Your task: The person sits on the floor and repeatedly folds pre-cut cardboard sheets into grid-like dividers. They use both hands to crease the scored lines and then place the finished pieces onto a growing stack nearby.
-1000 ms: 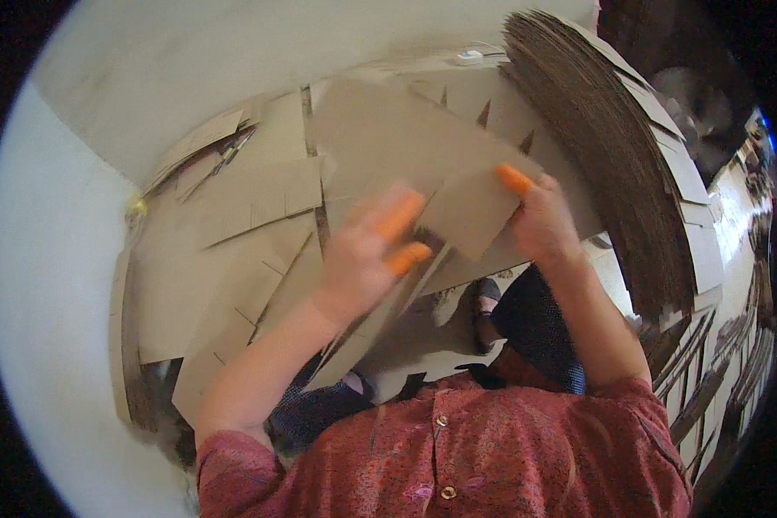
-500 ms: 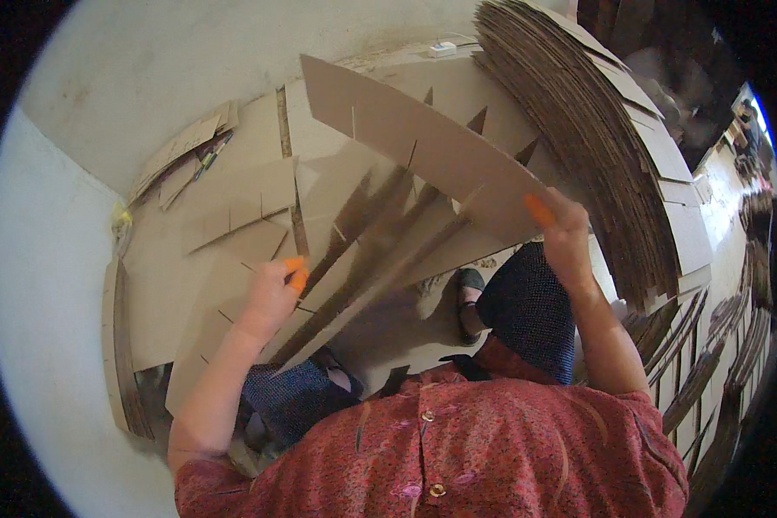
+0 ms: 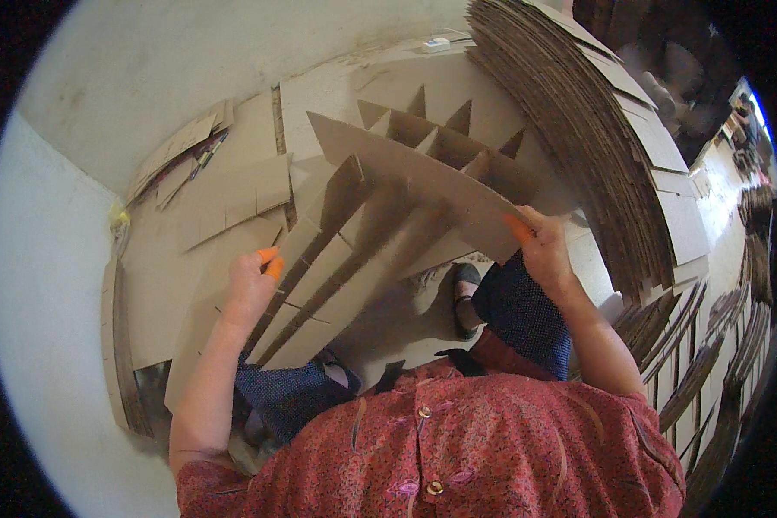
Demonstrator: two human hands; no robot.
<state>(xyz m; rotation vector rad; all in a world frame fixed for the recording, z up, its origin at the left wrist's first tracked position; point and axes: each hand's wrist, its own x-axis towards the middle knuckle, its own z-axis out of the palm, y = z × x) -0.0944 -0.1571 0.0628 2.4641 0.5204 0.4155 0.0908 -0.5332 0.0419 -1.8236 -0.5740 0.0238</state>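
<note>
Cardboard divider grid (image 3: 367, 276) of interlocking slotted strips is to the left of the tall stack of cardboard sheets (image 3: 570, 147). The right hand (image 3: 542, 246), nearer that stack, grasps the near end of the crosswise strip (image 3: 419, 183). The left hand (image 3: 255, 281), well left of the stack, curls beside the grid; whether it pinches an edge, I cannot tell. Orange finger covers (image 3: 274, 268) show on both hands. A white corded block (image 3: 436, 44) sits just left of the stack's far end

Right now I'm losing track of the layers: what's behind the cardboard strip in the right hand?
Behind the held strip: another strip, crossed by dividers whose tips show beyond it. The held strip hides parts of both.
</note>
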